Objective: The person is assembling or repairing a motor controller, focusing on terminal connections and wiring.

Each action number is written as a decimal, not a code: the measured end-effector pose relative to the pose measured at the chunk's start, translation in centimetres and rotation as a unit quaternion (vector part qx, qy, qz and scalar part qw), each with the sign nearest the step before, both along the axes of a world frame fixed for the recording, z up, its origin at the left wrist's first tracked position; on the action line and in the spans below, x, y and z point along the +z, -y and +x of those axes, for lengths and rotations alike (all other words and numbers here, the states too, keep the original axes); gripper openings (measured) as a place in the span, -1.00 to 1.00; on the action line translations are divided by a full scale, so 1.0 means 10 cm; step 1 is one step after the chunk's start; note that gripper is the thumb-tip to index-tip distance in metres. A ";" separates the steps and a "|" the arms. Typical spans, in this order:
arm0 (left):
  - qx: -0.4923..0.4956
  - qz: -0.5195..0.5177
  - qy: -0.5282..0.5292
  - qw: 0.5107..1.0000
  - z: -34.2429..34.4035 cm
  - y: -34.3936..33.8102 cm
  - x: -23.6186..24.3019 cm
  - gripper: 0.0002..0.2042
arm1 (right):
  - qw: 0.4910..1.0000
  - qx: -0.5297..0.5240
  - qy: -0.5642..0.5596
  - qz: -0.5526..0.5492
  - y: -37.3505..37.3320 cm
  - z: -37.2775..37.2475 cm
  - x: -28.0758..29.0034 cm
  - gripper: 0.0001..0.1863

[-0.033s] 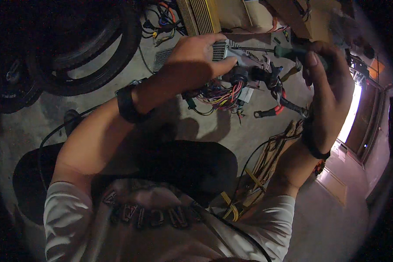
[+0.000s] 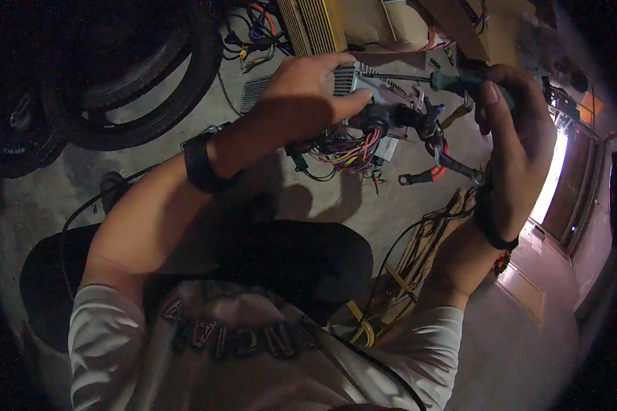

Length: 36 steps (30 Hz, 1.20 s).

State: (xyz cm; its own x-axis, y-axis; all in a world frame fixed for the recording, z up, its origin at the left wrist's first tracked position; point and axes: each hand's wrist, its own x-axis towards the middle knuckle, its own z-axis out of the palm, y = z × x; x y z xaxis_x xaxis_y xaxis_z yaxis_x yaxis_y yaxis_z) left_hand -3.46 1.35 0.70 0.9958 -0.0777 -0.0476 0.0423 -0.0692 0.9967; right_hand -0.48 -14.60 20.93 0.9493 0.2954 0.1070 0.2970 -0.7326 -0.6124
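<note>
A grey finned metal box [image 2: 257,88], like a heatsink-cased controller, lies on the floor with my left hand [image 2: 301,89] gripping its end, thumb and fingers apart around the fins. My right hand [image 2: 521,120] is closed around the dark green handle of a screwdriver [image 2: 452,83]. Its thin shaft points left, and the tip is close to the box's end beside my left fingers; contact cannot be made out. Just below the box hang a bundle of coloured wires [image 2: 349,151] and black round connectors [image 2: 375,122]. A thick cable with a ring lug [image 2: 408,179] lies to their right.
Black tyres [image 2: 144,130] stand at the left. A yellow finned block [image 2: 312,27] and tangled cables [image 2: 253,38] are at the back, beside a cardboard box [image 2: 507,27]. Flattened cardboard [image 2: 404,288] lies near my right forearm. A black cable [image 2: 110,188] runs past my left arm.
</note>
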 end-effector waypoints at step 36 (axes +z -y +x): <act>-0.011 -0.001 -0.011 1.000 -0.04 0.01 0.07 -0.44 | 0.999 -0.032 0.010 -0.028 0.11 0.02 0.03 -0.72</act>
State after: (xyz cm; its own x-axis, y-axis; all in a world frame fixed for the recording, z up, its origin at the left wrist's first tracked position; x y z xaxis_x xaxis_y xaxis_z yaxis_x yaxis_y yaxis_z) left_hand -3.81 1.26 1.36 0.9926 -0.0999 -0.0696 0.0629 -0.0689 0.9956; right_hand -0.29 -15.72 21.21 0.9641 0.2408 0.1116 0.2609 -0.7830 -0.5646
